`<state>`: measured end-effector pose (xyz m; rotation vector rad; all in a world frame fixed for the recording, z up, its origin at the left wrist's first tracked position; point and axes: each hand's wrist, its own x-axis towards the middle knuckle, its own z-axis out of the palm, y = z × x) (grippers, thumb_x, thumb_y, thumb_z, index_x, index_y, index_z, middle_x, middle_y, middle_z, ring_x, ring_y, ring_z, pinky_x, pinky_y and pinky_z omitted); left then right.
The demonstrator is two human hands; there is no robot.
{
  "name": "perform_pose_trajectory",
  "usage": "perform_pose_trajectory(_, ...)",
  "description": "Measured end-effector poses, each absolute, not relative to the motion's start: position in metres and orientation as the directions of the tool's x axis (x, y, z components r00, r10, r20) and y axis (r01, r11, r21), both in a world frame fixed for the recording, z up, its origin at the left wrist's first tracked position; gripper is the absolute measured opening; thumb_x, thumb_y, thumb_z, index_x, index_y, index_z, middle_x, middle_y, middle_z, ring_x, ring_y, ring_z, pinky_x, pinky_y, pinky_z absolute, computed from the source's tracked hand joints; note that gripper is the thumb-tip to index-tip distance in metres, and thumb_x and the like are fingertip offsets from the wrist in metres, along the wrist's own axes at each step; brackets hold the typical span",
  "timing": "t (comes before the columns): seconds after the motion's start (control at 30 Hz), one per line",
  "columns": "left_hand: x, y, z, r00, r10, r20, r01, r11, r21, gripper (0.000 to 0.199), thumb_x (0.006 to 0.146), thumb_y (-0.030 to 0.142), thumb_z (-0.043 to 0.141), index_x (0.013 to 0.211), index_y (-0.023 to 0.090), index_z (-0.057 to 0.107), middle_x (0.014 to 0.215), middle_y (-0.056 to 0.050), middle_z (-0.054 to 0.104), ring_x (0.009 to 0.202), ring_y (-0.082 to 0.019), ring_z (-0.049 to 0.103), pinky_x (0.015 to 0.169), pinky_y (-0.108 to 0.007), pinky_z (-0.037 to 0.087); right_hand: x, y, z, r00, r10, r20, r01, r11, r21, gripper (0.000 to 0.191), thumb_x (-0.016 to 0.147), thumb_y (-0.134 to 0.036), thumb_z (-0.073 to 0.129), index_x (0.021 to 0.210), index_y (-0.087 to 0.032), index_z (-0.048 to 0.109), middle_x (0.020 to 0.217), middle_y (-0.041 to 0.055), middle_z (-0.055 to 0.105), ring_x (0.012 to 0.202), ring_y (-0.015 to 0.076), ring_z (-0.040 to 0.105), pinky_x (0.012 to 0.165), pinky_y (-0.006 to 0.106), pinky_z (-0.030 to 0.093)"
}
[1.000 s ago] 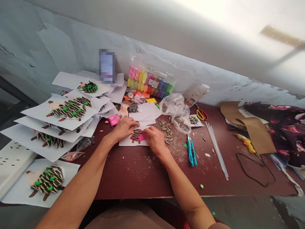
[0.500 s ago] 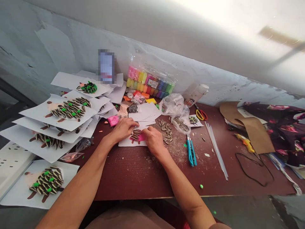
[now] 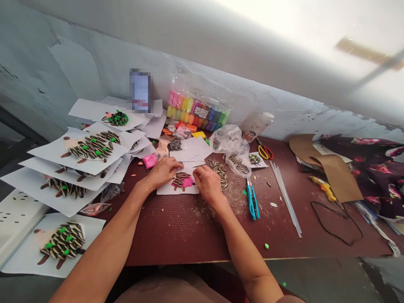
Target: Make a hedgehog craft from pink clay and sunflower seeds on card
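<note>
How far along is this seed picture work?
Several seed hedgehogs with green dots look done. In hand: a pink-clay one, only partly seeded, between the left hand and right hand. Still left: loose sunflower seeds and blank paper sheets.

A scuffed, patchy grey plaster wall (image 3: 94, 71) runs along the far side, its paint worn in pale blotches, and above it a smooth white surface (image 3: 252, 46) glows with bright light toward the right. The dark red-brown tabletop (image 3: 176, 240) butts against that wall, and beyond its near edge lies a grey concrete floor (image 3: 318, 277) — dim, mottled, dark-stained at right.
</note>
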<state>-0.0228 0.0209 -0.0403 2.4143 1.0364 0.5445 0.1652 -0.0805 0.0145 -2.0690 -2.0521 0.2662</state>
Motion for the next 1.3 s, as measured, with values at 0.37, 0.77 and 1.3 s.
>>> perform_pose_trajectory(0.37,-0.024,0.021,-0.042,0.644,0.744,0.18,0.562,-0.619,0.548,0.031,0.091,0.012,0.055,0.103,0.026,0.08,0.091,-0.005,0.073,0.093,-0.023,0.063,0.086,-0.036,0.044,0.225,-0.066,0.006,0.391,0.92,0.036,0.91,-0.381,-0.163,0.025,0.103,-0.025,0.051,0.108,-0.02,0.076,0.108,0.0097,0.072,0.093,0.021,0.063,0.071,0.029,0.036)
perform_pose_trajectory(0.77,-0.023,0.021,-0.045,0.634,0.748,0.196,0.571,-0.624,0.534,0.031,0.09,0.012,0.055,0.102,0.026,0.08,0.093,-0.005,0.074,0.094,-0.023,0.064,0.085,-0.038,0.045,0.215,-0.055,0.002,0.366,0.93,0.033,0.914,-0.353,-0.202,0.022,0.102,-0.024,0.054,0.111,-0.021,0.073,0.112,0.0095,0.07,0.1,0.0212,0.063,0.074,0.029,0.039)
perform_pose_trajectory(1.3,-0.022,0.021,-0.043,0.635,0.748,0.193,0.577,-0.625,0.526,0.031,0.089,0.012,0.055,0.102,0.025,0.081,0.092,-0.006,0.074,0.093,-0.023,0.064,0.085,-0.037,0.045,0.217,-0.057,-0.005,0.271,0.958,0.096,0.946,-0.246,-0.213,0.016,0.099,-0.02,0.053,0.102,-0.018,0.069,0.111,0.0131,0.068,0.1,0.0238,0.06,0.08,0.03,0.041)
